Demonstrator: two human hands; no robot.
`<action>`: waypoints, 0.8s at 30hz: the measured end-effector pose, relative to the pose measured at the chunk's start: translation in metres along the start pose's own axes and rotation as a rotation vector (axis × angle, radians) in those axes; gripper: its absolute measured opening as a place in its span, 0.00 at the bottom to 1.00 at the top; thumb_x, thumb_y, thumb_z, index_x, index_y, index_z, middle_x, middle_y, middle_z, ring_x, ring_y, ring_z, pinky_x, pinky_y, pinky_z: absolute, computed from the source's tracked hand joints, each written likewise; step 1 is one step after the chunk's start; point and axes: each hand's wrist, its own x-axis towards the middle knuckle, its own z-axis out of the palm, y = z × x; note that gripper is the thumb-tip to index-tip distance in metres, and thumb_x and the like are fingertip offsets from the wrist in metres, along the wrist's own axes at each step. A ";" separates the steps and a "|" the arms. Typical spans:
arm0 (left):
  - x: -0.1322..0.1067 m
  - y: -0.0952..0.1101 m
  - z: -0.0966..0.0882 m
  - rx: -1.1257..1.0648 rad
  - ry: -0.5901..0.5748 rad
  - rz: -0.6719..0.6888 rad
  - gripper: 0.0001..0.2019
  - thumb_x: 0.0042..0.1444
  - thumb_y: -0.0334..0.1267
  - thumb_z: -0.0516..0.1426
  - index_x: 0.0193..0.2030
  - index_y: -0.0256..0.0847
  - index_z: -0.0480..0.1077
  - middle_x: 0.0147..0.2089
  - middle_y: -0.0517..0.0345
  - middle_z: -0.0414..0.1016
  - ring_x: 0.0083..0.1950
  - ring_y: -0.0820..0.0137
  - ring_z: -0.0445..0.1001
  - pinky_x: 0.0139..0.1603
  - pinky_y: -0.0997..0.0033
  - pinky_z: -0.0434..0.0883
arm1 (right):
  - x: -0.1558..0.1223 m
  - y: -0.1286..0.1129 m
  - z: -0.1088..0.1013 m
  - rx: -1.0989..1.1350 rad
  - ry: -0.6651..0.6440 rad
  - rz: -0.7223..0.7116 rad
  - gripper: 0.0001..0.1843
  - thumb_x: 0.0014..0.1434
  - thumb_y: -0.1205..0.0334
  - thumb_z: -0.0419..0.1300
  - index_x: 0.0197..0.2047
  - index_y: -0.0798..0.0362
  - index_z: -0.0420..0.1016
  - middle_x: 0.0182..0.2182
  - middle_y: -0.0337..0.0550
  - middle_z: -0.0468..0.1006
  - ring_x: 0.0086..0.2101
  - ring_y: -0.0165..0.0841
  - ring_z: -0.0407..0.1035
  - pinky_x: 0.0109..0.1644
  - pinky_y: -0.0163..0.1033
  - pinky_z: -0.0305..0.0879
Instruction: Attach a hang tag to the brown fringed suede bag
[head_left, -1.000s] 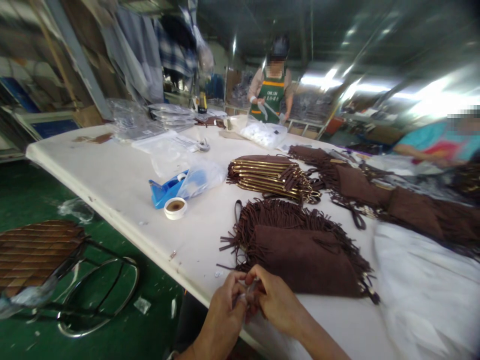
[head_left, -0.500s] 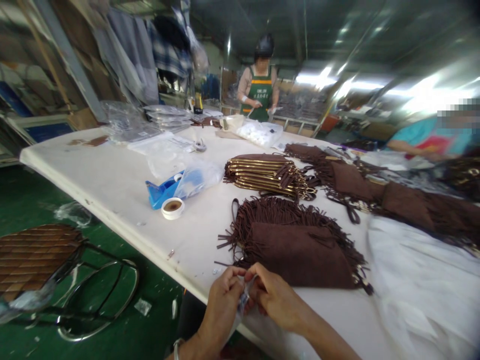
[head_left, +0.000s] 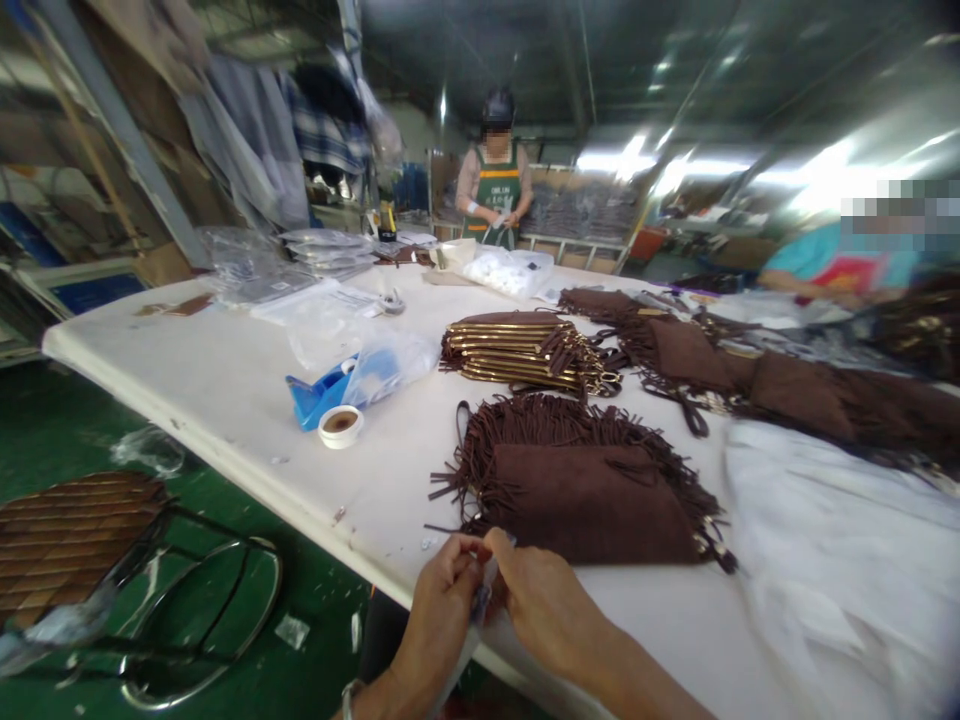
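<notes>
My left hand [head_left: 448,597] and my right hand [head_left: 536,600] meet at the table's near edge, fingertips pinched together. Between them is a small piece of clear plastic [head_left: 481,603], perhaps a little bag; the fingers cover most of it and its contents cannot be made out. Just beyond my hands lies a dark brown suede bag [head_left: 592,505] with long fringe spread behind it and metal clasps at its right end. Farther back sits a stack of brown fringed bags [head_left: 525,352] with gold zippers toward me.
A blue tape dispenser [head_left: 319,395] under clear plastic and a round white tub [head_left: 340,427] stand on the left of the table. White sheeting [head_left: 825,560] lies at right. A stool [head_left: 82,540] is on the green floor. A person in a green apron [head_left: 495,195] stands across the table.
My view has shifted slightly. My right hand has turned a little, its fingers now closer over the plastic. The person across has brought both hands together on something white.
</notes>
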 end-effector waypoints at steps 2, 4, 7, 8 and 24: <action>0.000 -0.002 -0.001 -0.015 -0.026 0.006 0.09 0.60 0.41 0.54 0.41 0.37 0.67 0.27 0.57 0.72 0.25 0.71 0.68 0.26 0.74 0.64 | -0.001 0.005 0.002 0.099 0.012 -0.001 0.18 0.54 0.74 0.49 0.48 0.53 0.65 0.35 0.46 0.81 0.36 0.37 0.76 0.35 0.34 0.58; 0.000 -0.004 -0.002 -0.033 -0.053 0.001 0.10 0.61 0.42 0.53 0.42 0.38 0.67 0.27 0.57 0.72 0.24 0.72 0.67 0.25 0.74 0.64 | -0.001 0.013 0.005 0.236 0.013 0.003 0.18 0.54 0.74 0.49 0.47 0.51 0.66 0.35 0.42 0.81 0.35 0.34 0.75 0.35 0.32 0.58; -0.001 -0.005 -0.003 -0.016 -0.052 0.004 0.11 0.62 0.43 0.53 0.44 0.37 0.66 0.27 0.56 0.72 0.23 0.71 0.68 0.24 0.74 0.63 | -0.001 0.020 0.006 0.351 0.020 0.007 0.20 0.52 0.75 0.50 0.47 0.49 0.66 0.34 0.38 0.80 0.35 0.32 0.74 0.35 0.31 0.58; -0.001 -0.004 -0.003 -0.003 -0.050 0.006 0.11 0.62 0.43 0.53 0.44 0.37 0.66 0.27 0.56 0.72 0.23 0.72 0.67 0.24 0.75 0.64 | -0.001 0.021 0.005 0.355 0.027 0.007 0.20 0.51 0.76 0.50 0.47 0.49 0.66 0.34 0.38 0.80 0.35 0.31 0.74 0.35 0.31 0.58; 0.005 0.036 0.034 0.145 0.074 -0.065 0.17 0.54 0.51 0.62 0.46 0.46 0.72 0.40 0.55 0.77 0.37 0.63 0.75 0.34 0.67 0.73 | -0.020 0.000 -0.005 0.060 0.095 -0.177 0.12 0.63 0.64 0.55 0.50 0.56 0.70 0.42 0.50 0.78 0.38 0.38 0.74 0.40 0.44 0.69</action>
